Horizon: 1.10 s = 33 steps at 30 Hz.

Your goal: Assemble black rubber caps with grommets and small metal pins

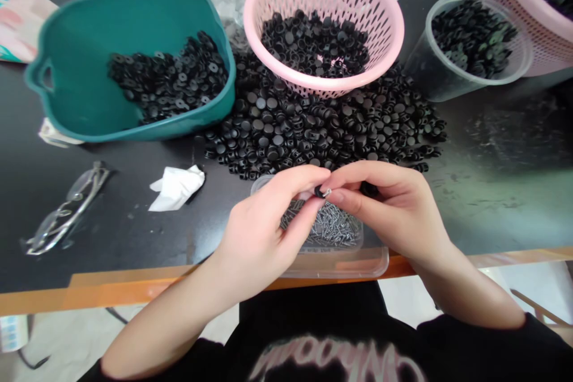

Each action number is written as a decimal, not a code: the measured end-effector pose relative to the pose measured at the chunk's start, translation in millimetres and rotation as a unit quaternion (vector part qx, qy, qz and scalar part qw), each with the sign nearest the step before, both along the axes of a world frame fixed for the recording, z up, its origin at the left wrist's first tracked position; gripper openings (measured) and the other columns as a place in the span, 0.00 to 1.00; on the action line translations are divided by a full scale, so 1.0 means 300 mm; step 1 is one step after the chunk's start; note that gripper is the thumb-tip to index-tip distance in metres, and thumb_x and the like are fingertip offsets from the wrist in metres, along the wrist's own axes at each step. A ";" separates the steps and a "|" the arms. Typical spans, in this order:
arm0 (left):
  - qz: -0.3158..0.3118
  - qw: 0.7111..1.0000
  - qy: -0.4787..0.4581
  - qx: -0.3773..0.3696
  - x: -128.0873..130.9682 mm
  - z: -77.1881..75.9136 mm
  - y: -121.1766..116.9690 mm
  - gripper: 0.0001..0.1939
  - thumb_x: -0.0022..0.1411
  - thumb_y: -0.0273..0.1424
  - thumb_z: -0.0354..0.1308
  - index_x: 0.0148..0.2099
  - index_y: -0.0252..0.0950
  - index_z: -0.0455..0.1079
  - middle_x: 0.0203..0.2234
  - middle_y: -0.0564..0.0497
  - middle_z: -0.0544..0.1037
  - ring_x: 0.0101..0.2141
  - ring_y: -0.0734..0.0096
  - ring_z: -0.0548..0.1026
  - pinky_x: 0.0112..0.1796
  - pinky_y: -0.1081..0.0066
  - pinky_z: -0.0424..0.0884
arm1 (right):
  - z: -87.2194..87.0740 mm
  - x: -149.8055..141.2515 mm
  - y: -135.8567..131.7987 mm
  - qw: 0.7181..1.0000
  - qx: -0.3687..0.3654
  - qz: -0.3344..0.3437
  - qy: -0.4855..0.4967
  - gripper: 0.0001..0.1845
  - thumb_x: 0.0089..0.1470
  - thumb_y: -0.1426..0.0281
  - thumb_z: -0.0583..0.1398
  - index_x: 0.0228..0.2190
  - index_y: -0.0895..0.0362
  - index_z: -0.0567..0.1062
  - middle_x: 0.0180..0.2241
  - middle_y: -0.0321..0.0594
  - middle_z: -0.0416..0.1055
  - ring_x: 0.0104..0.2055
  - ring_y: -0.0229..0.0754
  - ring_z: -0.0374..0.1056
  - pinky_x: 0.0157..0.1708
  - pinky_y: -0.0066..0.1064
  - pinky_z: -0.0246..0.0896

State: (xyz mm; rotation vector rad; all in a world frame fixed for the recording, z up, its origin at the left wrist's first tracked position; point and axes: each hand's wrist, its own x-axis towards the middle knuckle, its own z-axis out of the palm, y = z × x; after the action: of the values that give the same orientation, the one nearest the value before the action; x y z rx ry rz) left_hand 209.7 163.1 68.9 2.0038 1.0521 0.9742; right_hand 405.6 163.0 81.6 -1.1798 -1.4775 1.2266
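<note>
My left hand (273, 221) pinches a small black plastic part (319, 192) between thumb and fingertips. My right hand (389, 209) meets it from the other side, thumb and forefinger closed on a tiny silvery metal piece (327, 193) at the part's edge. The fingertips hide much of both pieces. Just below my hands, a clear plastic container (335, 268) holds many small silvery metal pieces (335, 224), too fine to name surely. Beyond my fingers spreads a heap of round-topped black plastic parts (313, 125).
A teal basin (89, 36) with flat black discs stands back left, beside a pink basket (376, 68) of black parts. A clear tub (430, 65) and another pink basket (510, 12) stand at the right. Eyeglasses (67, 212) and a crumpled white tissue (176, 188) lie left.
</note>
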 end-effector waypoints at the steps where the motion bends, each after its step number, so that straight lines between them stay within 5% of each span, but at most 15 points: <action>1: 0.000 1.000 -0.005 -0.002 -0.001 0.000 0.000 0.19 0.70 0.24 0.59 0.59 0.47 0.65 0.51 0.56 0.80 0.44 0.73 0.81 0.49 0.70 0.81 | -0.003 -0.001 -0.001 1.000 -0.007 -0.008 0.008 0.08 0.56 0.71 0.69 0.34 0.43 0.84 0.29 0.31 0.78 0.26 0.40 0.68 0.27 0.35 0.68; 9: -0.008 1.000 -0.008 0.005 -0.004 0.010 -0.001 0.19 0.70 0.26 0.60 0.58 0.49 0.65 0.49 0.57 0.81 0.43 0.72 0.82 0.48 0.69 0.82 | -0.017 -0.007 -0.005 0.998 -0.005 -0.035 0.043 0.09 0.54 0.73 0.71 0.33 0.44 0.85 0.28 0.32 0.79 0.26 0.39 0.67 0.26 0.34 0.66; 17: -0.017 0.995 -0.026 0.091 0.012 0.011 0.012 0.14 0.69 0.22 0.60 0.52 0.44 0.71 0.44 0.57 0.83 0.43 0.74 0.82 0.48 0.72 0.81 | -0.028 -0.017 -0.010 0.996 -0.001 -0.041 0.077 0.09 0.54 0.75 0.70 0.34 0.48 0.86 0.30 0.31 0.80 0.28 0.35 0.68 0.29 0.28 0.68; 33: 0.004 0.996 0.011 0.083 0.017 0.016 0.005 0.14 0.67 0.20 0.62 0.52 0.40 0.71 0.44 0.57 0.83 0.43 0.77 0.82 0.50 0.77 0.79 | -0.019 -0.010 -0.008 0.997 -0.019 -0.049 0.058 0.06 0.54 0.76 0.70 0.32 0.51 0.85 0.23 0.30 0.71 0.26 0.32 0.63 0.26 0.25 0.61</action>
State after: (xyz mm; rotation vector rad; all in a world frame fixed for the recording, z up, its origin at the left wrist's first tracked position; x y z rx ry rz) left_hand 214.9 164.4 73.6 2.1501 1.0192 1.0780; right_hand 402.7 160.6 76.0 -1.1719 -1.3015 1.2409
